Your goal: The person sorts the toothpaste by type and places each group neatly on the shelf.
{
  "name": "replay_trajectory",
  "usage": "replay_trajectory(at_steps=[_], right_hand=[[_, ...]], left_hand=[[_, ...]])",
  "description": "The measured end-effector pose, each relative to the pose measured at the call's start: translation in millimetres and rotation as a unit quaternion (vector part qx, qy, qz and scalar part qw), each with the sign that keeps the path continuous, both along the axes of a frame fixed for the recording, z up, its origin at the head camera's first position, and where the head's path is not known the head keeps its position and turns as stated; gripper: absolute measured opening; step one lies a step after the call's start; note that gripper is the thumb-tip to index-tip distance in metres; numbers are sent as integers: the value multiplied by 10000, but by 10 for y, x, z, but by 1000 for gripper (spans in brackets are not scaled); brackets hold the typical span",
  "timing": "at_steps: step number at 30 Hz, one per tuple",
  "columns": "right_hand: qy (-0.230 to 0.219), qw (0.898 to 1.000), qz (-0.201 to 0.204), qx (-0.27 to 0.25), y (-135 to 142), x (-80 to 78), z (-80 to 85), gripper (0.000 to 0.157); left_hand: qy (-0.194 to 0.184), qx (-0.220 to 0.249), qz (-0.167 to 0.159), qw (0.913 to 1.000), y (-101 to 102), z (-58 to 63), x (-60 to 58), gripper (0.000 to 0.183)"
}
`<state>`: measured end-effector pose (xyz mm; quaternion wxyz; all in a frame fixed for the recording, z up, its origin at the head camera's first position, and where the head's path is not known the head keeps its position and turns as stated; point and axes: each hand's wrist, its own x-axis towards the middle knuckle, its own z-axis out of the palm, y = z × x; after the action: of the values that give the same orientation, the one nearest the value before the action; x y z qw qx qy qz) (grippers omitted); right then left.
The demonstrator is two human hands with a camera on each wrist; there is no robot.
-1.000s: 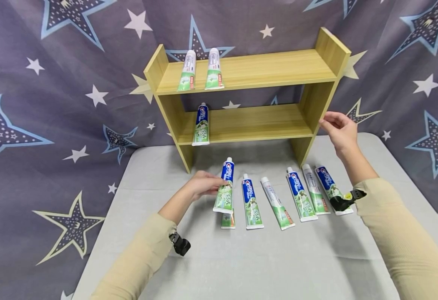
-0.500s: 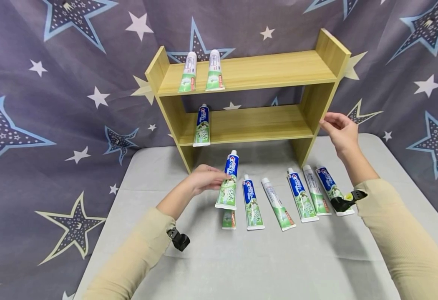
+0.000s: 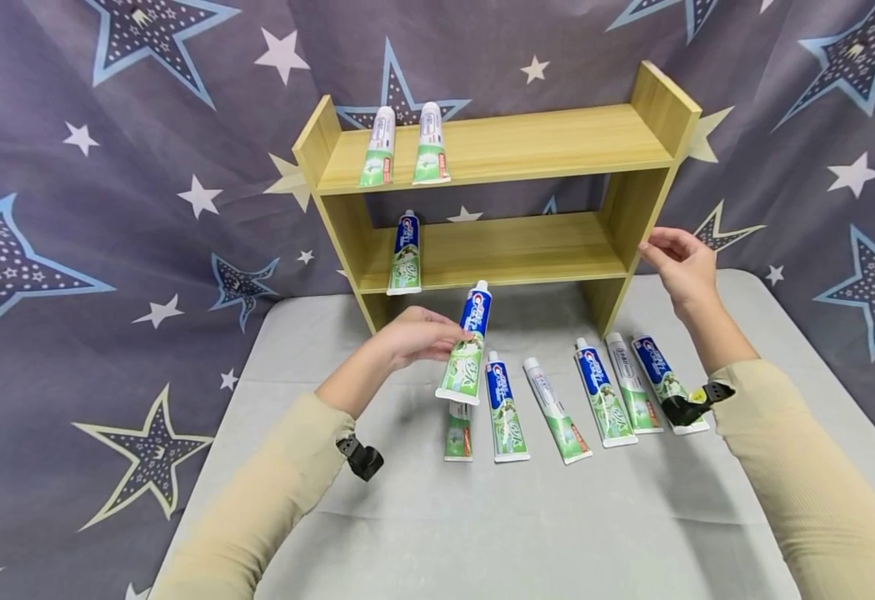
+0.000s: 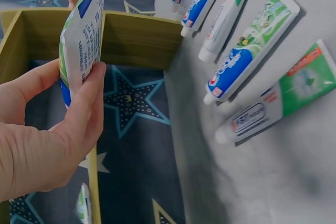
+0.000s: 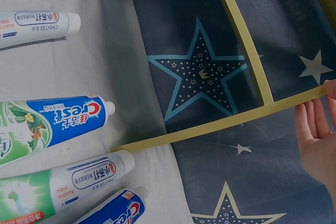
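My left hand point(image 3: 424, 337) pinches a blue and green Crest toothpaste tube point(image 3: 464, 354) between thumb and fingers. The tube is raised off the table, cap end up, in front of the wooden shelf point(image 3: 497, 268); the left wrist view shows it edge-on. My right hand point(image 3: 683, 265) grips the front edge of the shelf's right side panel, thumb and fingers on either side. One Crest tube point(image 3: 405, 254) lies at the left of the middle board. Two white and green tubes, a left one point(image 3: 379, 150) and a right one point(image 3: 431, 146), lie on the top board.
Below the held tube, a white and green tube point(image 3: 458, 433) lies partly hidden. Rightward on the grey table point(image 3: 422, 533) are a Crest tube point(image 3: 507, 408), a white and green tube point(image 3: 557, 412), and several more near the right arm. A star-patterned curtain point(image 3: 145, 333) hangs behind.
My left hand has lifted the Crest tube upward and slightly right, toward the shelf, uncovering more of the tube beneath. The right hand stays on the side panel.
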<state>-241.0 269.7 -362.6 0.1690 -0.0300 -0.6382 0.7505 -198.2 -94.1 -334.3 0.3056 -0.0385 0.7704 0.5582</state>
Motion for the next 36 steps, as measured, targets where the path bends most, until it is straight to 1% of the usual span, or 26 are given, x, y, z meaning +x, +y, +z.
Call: replay_trajectory(at_steps=[6, 11, 14, 19, 21, 22, 26, 27, 28, 30, 32, 34, 36], right_hand=[[-2, 10000, -48, 34, 3, -10, -8, 25], [-24, 10000, 2, -21, -1, -15, 15, 24], [-68, 10000, -10, 44, -7, -12, 24, 24], [-138, 9999, 23, 36, -5, 4, 18, 24], [-113, 9999, 58, -16, -4, 6, 13, 24], [-103, 9999, 60, -15, -1, 8, 2, 24], [-11, 10000, 65, -10, -1, 3, -13, 24], [11, 10000, 74, -26, -3, 2, -12, 24], [33, 10000, 78, -43, -4, 1, -10, 24], [64, 10000, 62, -42, -6, 2, -6, 24], [63, 10000, 12, 9, -7, 2, -4, 24], [51, 10000, -16, 31, -5, 9, -3, 24], [24, 10000, -15, 69, -2, 12, -6, 24]], left_hand=[[-50, 57, 33, 10000, 30, 128, -138, 42], [-19, 89, 213, 9997, 44, 233, -329, 51], [7, 106, 462, 9989, 49, 277, -464, 55], [93, 68, 755, 9971, 67, 308, -673, 50], [89, 108, 890, 9959, 89, 374, -698, 50], [68, 124, 990, 9950, 104, 398, -710, 52], [89, 60, 1479, 9889, 176, 400, -825, 59], [167, -14, 1588, 9872, 187, 363, -876, 59], [151, -52, 1663, 9859, 191, 329, -943, 62], [149, -81, 1775, 9840, 198, 321, -1012, 69], [221, -18, 1854, 9824, 155, 73, -1302, 77], [234, 61, 1908, 9813, 107, -148, -1558, 93], [465, 33, 1973, 9792, 75, -376, -1769, 99]])
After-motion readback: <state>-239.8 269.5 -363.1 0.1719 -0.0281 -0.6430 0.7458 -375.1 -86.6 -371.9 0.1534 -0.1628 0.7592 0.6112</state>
